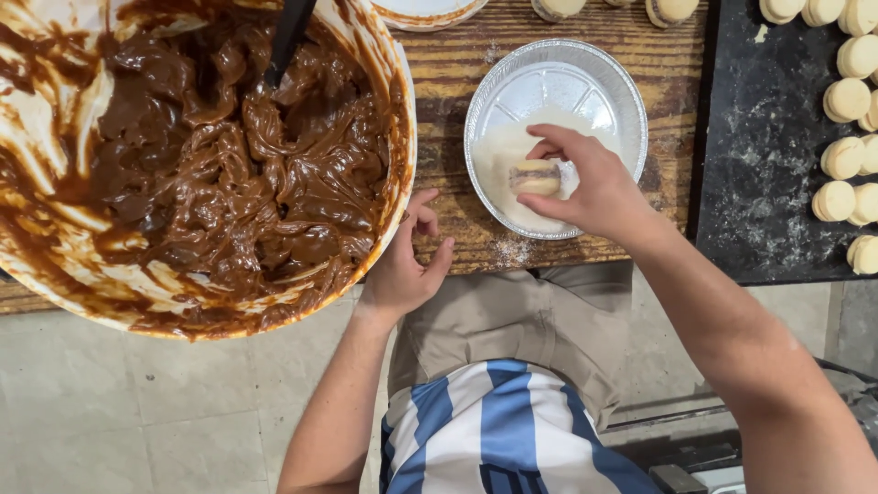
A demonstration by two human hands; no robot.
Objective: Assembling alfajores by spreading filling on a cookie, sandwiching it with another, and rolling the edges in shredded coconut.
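sandwich cookie (pixel 535 178) over foil pan (pixel 622 101), caramel bowl (pixel 389 55) beside.

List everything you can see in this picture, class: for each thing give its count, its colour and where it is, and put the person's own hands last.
Big bowl: one, white, smeared with brown spread, top left on the table.
Brown spread: one mass, caramel brown, inside the big bowl.
Utensil handle: one, black, standing in the spread.
Foil pan: one, silver, holding white flakes, centre of the table.
Sandwich cookie: one, pale with brown filling, over the foil pan.
Finished cookies: about a dozen in view, pale, on the dark tray at right.
Dark tray: one, black, right edge.
Wooden table: one, brown.
Left hand: at the big bowl's rim.
Right hand: holding the sandwich cookie.
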